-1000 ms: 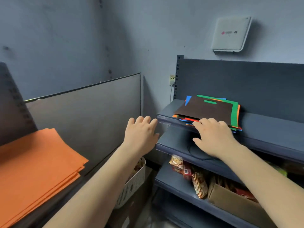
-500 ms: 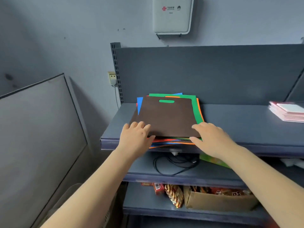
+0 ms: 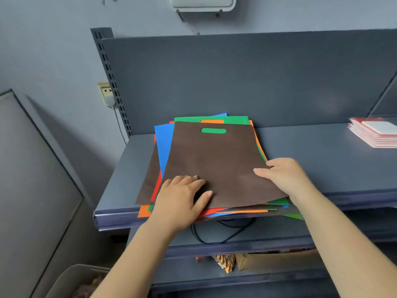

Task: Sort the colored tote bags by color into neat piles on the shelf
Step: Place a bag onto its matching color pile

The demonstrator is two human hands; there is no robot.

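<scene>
Brown tote bag (image 3: 217, 166) lies on top of a mixed stack of tote bags (image 3: 165, 151), on the left part of the top shelf (image 3: 311, 166), front edge of the stack overhanging the shelf lip a bit. Green shows through its handle cutout, so a green bag (image 3: 234, 120) is right under it. Blue, red, orange and a second brown edge fan out on the left and front. Stack is skewed, not squared.

Left hand (image 3: 180, 198) rests flat on the near-left corner of the brown bag, fingers straight and close together, thumb out to the side on the fabric. Right hand (image 3: 283, 179) sits at the near-right edge, thumb lying on top of the bag, fingers bent down over the edge; whether they are under the top bag only or under several layers, cannot tell.

Step in hand, as I judge it: peel off the brown top bag to start or feed a brown pile. To do it well: right hand should catch only the single top layer, left hand should press the rest down so the stack doesn't slide off the lip. Thin non-woven fabric probably clings, so lift from the corner, not drag. Lay it on bare shelf to the right, well apart from the pink stack (image 3: 378, 132) at the far right.

Lower shelf holds a black cable (image 3: 206, 237); below that, snack packets (image 3: 223, 262) and a cardboard box (image 3: 277, 260).
</scene>
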